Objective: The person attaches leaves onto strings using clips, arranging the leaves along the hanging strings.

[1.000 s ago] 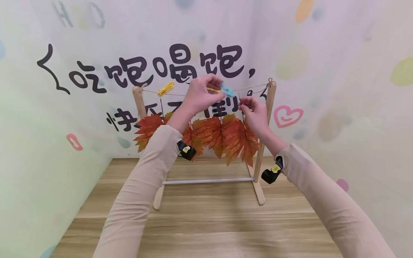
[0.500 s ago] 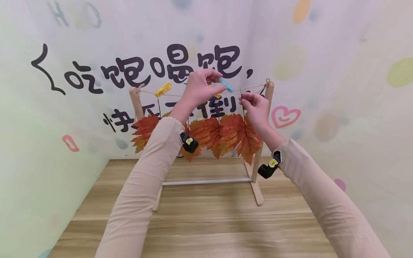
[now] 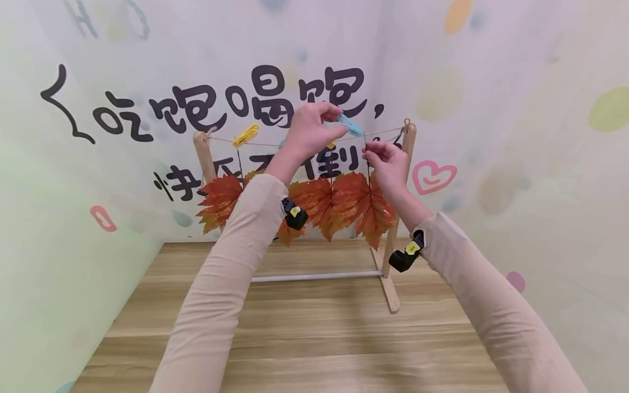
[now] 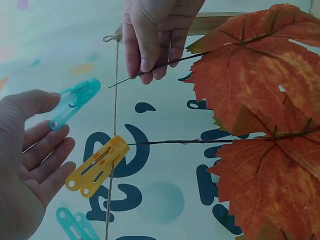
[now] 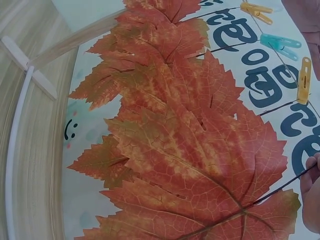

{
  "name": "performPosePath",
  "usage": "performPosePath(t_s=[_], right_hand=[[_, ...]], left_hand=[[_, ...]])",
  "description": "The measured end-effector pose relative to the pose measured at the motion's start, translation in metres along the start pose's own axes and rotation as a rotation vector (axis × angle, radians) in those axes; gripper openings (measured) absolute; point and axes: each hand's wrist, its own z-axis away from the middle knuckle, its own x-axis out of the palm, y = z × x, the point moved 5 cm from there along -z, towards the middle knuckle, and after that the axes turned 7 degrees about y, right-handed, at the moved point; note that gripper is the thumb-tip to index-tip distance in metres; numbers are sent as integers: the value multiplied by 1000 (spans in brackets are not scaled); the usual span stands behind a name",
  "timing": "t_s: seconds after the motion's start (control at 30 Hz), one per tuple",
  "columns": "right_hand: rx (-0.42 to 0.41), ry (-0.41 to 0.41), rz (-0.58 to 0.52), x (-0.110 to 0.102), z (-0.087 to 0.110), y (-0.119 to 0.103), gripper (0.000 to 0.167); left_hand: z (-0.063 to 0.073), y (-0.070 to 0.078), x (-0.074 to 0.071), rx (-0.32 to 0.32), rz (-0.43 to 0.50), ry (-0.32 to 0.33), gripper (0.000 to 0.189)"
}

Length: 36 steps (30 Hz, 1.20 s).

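Note:
My left hand [image 3: 309, 131] pinches a light-blue clothespin [image 4: 75, 102] between thumb and fingers. In the left wrist view the clip's nose lies just beside the string [image 4: 116, 110], apart from it. My right hand [image 3: 390, 168] pinches the dark stem [image 4: 167, 64] of an orange-red maple leaf [image 3: 374, 210], whose thin tip reaches across the string near the clothespin. Beside it, a yellow clothespin [image 4: 97, 167] on the string holds the stem of another leaf [image 4: 275, 170]. Only the fingertips of the right hand show in the right wrist view.
A wooden frame with a right post [image 3: 409, 164] and a white crossbar [image 3: 314, 277] stands on the wood-grain table [image 3: 314, 338]. Further along the string are a teal clothespin [image 5: 280, 45] and a yellow one [image 5: 257, 11], with overlapping leaves hanging below. A lettered wall rises behind.
The left hand has shifted slightly up and right with the blue clothespin, closer to the stem's tip. The right hand has raised the leaf a little, so its stem stands higher at the string.

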Motion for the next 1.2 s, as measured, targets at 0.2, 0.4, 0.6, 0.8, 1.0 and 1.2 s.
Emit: performPosePath(t_s=[0.2, 0.4, 0.6, 0.8, 1.0, 1.2], right_hand=[[1, -9, 11, 2, 1, 2, 19], [-15, -9, -7, 3, 0, 3, 16], [-38, -9, -24, 5, 1, 2, 15], [-32, -12, -28, 4, 1, 3, 15], [-17, -2, -34, 4, 1, 3, 13], [-15, -2, -33, 4, -2, 3, 13]], left_hand=[[-2, -1, 2, 3, -5, -24, 31], [-5, -6, 4, -40, -23, -30, 29], [-6, -9, 5, -19, -82, -15, 27], [-9, -6, 6, 43, -111, 7, 25], [-10, -5, 9, 50, -131, 5, 24], [-11, -3, 12, 76, -168, 17, 24]])
